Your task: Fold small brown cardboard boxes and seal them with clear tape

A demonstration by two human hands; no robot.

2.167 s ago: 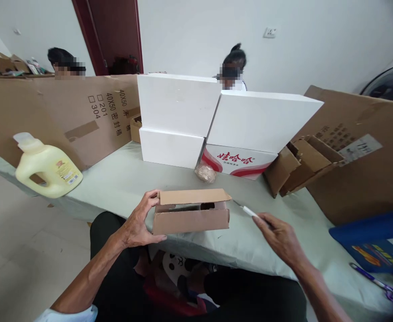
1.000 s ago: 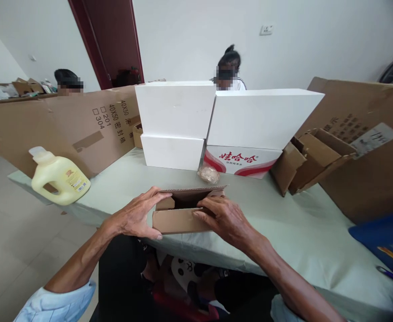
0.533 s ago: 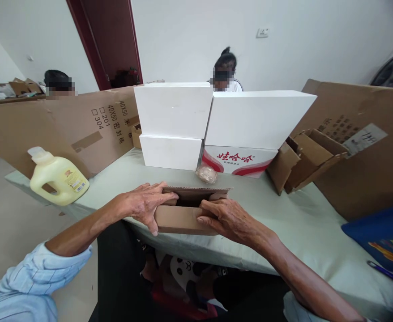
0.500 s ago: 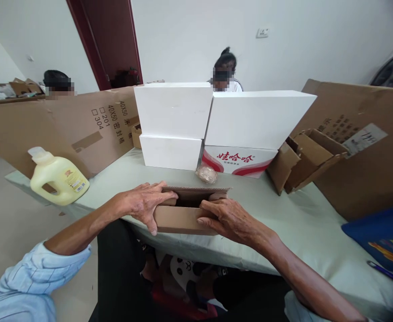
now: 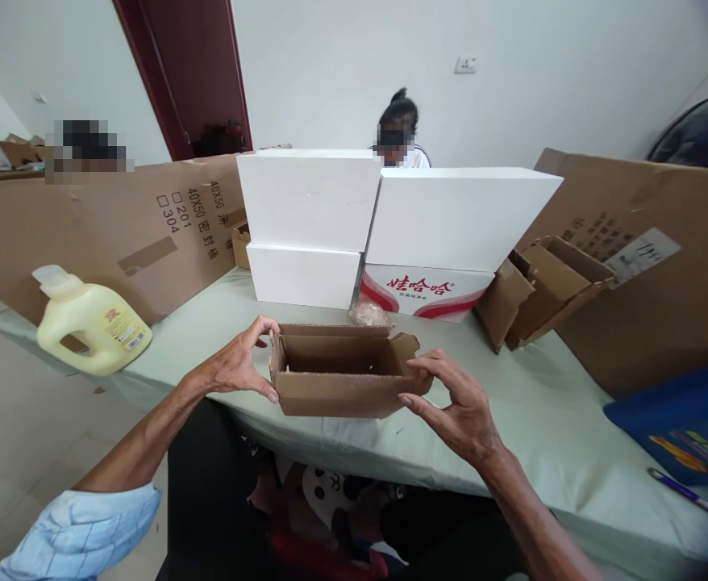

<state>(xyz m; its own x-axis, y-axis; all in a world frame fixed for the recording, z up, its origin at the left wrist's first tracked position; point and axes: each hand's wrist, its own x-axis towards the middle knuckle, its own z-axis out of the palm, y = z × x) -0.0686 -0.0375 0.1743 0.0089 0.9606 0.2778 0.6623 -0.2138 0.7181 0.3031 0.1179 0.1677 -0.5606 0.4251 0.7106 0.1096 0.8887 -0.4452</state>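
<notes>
A small brown cardboard box (image 5: 340, 397) stands at the near edge of the table, its top open toward me and its inside dark. My left hand (image 5: 242, 363) grips the left end, fingertips at the far corner and thumb on the near one. At the right end, the thumb and index finger of my right hand (image 5: 458, 403) pinch the box's side by a raised short flap (image 5: 406, 349). Just behind the box lies a clear, crinkled roll of tape (image 5: 369, 312), partly hidden by its back edge.
White boxes (image 5: 306, 202) are stacked behind, beside a red-and-white printed carton (image 5: 426, 292). A yellow detergent jug (image 5: 97, 323) stands left. An open cardboard box (image 5: 556, 290), a blue pouch (image 5: 680, 420) and a pen (image 5: 693, 494) are on the right. A person (image 5: 413, 155) sits beyond.
My fingers have come out of the box top, and both hands have moved apart to its ends. The opening now shows wider, with the short right flap standing up.
</notes>
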